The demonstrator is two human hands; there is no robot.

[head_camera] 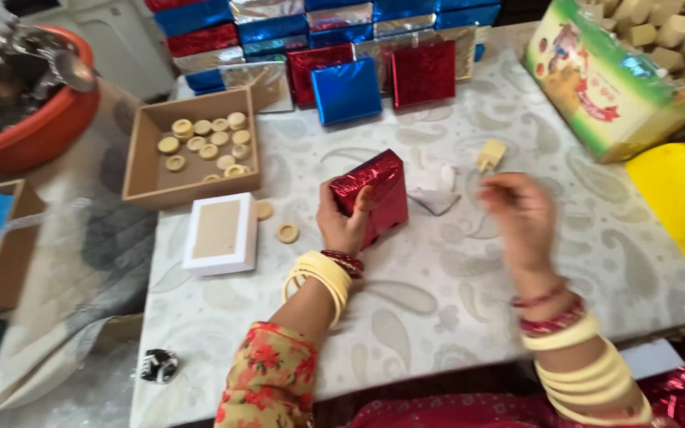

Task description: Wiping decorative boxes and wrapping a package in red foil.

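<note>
A red foil-wrapped box (370,194) is clamped by the left hand (344,220), fingers curled round its near-left edge, its long axis tilted up and rightwards. The right hand (518,210), blurred, is held just right of it, fingertips pinched together; nothing can be made out between them. One white box (220,233) and two loose cream rings (287,232) are seen to the left

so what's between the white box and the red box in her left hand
In the head view, two small tan rings lie on the cloth between the white box and the red box held by the left hand.
</note>
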